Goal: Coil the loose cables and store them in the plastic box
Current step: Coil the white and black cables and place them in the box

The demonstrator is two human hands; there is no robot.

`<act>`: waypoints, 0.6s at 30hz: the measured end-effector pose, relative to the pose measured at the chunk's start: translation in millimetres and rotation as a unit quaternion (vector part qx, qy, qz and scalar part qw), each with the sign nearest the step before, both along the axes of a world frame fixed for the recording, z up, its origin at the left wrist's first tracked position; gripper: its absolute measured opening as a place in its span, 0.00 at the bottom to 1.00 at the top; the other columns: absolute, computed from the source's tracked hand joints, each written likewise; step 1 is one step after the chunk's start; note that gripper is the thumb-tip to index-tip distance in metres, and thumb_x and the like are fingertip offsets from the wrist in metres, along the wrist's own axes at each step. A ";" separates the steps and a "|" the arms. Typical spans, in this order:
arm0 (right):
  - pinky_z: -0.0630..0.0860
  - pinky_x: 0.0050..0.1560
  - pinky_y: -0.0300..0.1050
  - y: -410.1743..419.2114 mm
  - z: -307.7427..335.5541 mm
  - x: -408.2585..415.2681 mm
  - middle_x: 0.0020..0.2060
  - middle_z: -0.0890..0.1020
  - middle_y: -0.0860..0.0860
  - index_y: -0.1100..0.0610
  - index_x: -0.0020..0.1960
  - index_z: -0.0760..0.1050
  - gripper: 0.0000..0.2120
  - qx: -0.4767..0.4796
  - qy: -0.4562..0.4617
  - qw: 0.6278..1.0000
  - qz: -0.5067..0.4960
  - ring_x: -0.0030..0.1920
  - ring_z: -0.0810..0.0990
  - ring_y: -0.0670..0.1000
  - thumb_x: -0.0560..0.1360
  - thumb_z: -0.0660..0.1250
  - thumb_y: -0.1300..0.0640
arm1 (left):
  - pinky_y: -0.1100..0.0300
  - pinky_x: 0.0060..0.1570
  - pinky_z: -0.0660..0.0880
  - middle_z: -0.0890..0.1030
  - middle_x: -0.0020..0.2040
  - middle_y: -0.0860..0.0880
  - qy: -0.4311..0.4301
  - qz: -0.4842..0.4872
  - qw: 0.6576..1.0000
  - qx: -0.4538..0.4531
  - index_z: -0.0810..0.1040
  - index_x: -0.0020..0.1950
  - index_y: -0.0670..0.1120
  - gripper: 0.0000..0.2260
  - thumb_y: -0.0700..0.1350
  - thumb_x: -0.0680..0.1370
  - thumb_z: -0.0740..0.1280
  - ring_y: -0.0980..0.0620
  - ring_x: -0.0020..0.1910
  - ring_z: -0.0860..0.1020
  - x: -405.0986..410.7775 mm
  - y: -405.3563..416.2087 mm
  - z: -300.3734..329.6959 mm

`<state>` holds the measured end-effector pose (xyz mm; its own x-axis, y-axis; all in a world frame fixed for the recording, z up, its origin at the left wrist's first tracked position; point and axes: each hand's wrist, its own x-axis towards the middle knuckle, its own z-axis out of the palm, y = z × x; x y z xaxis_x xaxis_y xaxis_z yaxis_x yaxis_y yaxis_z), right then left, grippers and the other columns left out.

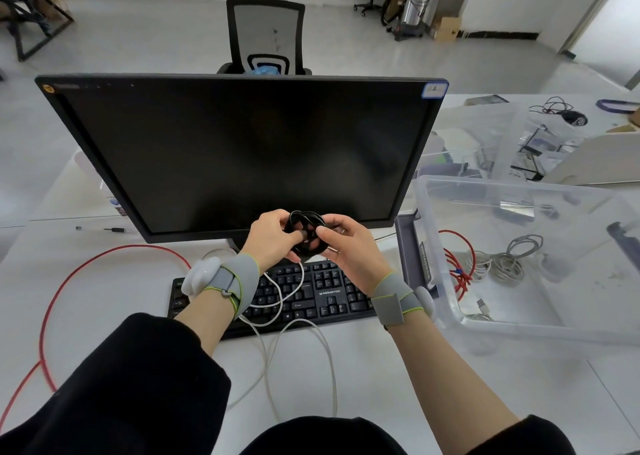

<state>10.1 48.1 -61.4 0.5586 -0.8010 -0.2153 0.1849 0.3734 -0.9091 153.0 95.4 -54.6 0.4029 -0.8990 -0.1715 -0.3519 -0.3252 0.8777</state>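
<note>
Black cable coil (304,234) sits above keyboard (311,288), both hands clamped on it: left hand (273,236), right hand (346,246). Keep loops pinched w/ one hand, tuck end thru, then drop in plastic box (450,319) at right.

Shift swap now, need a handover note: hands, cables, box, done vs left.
Left hand and right hand: both grip the coiled black cable above the keyboard.
Plastic box, on the right: already holds a red coil and a grey coil.
Left: drop the black coil in the box, then coil the loose white cable and the loose red cable on the desk.
</note>
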 end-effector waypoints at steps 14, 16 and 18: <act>0.80 0.44 0.39 -2.9 7.2 -1.9 0.39 0.82 0.54 0.63 0.47 0.75 0.06 0.053 -0.043 0.997 -0.025 0.37 0.82 0.48 0.78 0.60 0.68 | 0.65 0.35 0.76 0.78 0.45 0.48 0.098 -0.069 0.992 -0.043 0.73 0.51 0.46 0.09 0.36 0.76 0.68 0.52 0.44 0.77 4.0 3.8 3.1; 0.80 0.47 0.42 -2.2 7.9 -0.9 0.41 0.82 0.56 0.66 0.52 0.76 0.10 0.075 -0.060 0.995 -0.026 0.40 0.82 0.50 0.78 0.57 0.69 | 0.62 0.38 0.74 0.77 0.41 0.49 0.021 -0.059 0.997 -0.051 0.72 0.44 0.50 0.09 0.38 0.74 0.70 0.52 0.41 0.76 5.2 3.3 3.2; 0.80 0.49 0.45 -1.6 8.7 1.5 0.42 0.82 0.58 0.67 0.51 0.78 0.12 0.108 -0.069 0.991 -0.033 0.43 0.81 0.53 0.75 0.56 0.70 | 0.66 0.39 0.70 0.76 0.38 0.53 -0.050 -0.045 0.996 -0.058 0.70 0.39 0.52 0.11 0.40 0.73 0.72 0.56 0.38 0.74 4.1 3.4 4.4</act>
<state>11.5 46.5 -52.7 0.5429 -0.7798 -0.3117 0.3315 0.5400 -0.7736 157.1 98.8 -50.2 0.3298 -0.9437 -0.0277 -0.4631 -0.1873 0.8663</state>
